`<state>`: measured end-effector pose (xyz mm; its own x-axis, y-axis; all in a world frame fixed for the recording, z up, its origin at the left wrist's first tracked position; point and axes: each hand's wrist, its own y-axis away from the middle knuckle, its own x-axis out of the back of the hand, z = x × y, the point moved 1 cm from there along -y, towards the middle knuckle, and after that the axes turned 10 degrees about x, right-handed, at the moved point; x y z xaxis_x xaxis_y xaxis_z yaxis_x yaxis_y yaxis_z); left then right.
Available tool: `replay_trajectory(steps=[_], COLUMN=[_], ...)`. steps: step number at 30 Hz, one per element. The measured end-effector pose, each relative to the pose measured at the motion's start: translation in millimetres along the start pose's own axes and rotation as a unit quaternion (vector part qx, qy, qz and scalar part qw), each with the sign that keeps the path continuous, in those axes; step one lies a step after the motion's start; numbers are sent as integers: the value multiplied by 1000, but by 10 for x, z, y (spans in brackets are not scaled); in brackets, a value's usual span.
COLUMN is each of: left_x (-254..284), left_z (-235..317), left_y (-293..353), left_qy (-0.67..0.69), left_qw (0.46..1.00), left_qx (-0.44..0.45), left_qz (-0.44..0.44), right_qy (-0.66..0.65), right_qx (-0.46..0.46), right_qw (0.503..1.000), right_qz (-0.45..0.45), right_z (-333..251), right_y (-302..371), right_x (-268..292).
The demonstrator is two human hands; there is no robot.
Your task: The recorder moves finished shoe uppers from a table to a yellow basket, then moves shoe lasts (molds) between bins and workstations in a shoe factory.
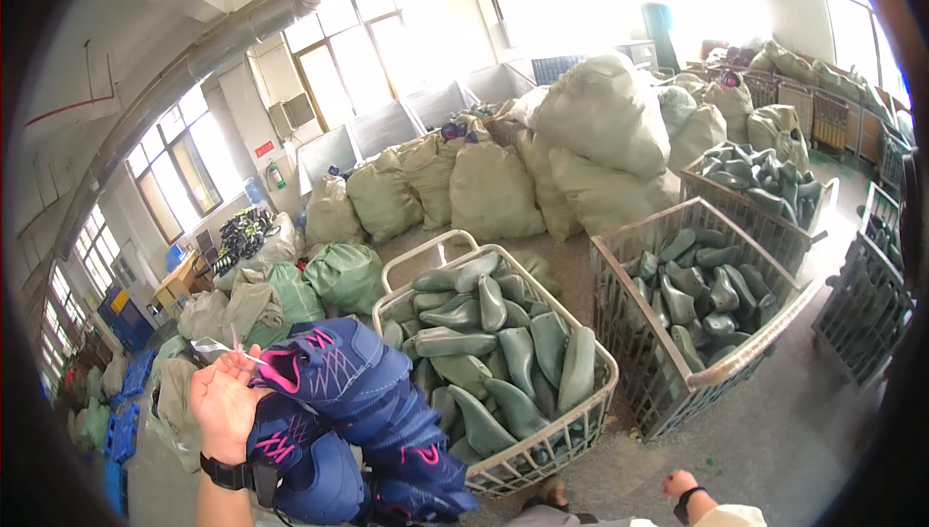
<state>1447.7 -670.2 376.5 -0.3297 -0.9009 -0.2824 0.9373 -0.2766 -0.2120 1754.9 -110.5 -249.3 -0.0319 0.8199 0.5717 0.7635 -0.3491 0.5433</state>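
Pinching a white cord, the left hand holds a bundle of blue shoe uppers, its long axis slanting from upper left to lower right; a pink-lined opening faces the hand. The bundle hides part of a metal cart heaped with green shoe lasts. A second cart holds more; pale sacks stand behind. The right hand (spread or closed, I cannot tell) is well apart.
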Motion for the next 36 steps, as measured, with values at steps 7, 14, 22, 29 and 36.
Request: replay_trajectory(steps=[7,14,22,29,36], left_x=[-232,-636,-744,-465,-558], left_z=[-336,-753,-2059,-3671,-3538], left_y=[-1350,-2545,-3398,-2654,-2757], left_qy=[-51,-86,-429,-725,-657], left_qw=[998,990,890,683,713], left_qx=[20,-60,-153,10,141], left_qz=[-32,-98,-15,-81,201], right_qy=[213,21,-354,-369,-222], right_qx=[53,147,61,274,376], right_qw=[973,976,915,852,784], right_qz=[-76,-158,-183,-251,-441], right_z=[-85,-177,-2859,-4131,-5288], right_y=[-529,-583,-949,-2103,-1998], right_x=[-106,-130,1732,2202,1483])
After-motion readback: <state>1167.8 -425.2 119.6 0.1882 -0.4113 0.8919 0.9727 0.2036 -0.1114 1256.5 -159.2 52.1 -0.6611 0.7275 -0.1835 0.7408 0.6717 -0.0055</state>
